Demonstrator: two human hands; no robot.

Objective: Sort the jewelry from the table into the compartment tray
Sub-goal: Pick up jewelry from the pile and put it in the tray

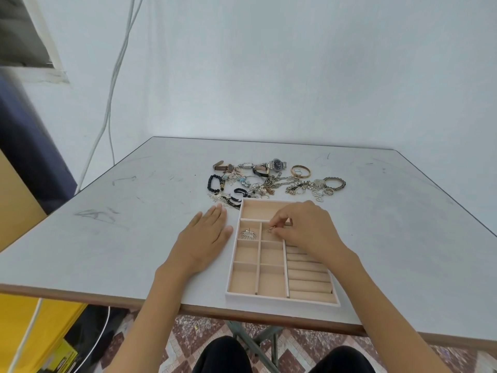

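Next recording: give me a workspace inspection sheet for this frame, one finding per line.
Surface: scuffed grey table, dark scribble marks.
Job's things: beige compartment tray near the front edge; tangled jewelry pile behind it; silver fan-shaped piece in one small compartment.
Clutter: nothing seen.
Hands: left hand flat on the table beside the tray; right hand pinches small gold piece over the neighbouring compartment.
Cables: white cables hang down the wall at left.
Surroundings: pale wall; patterned tile floor; yellow objects lower left.
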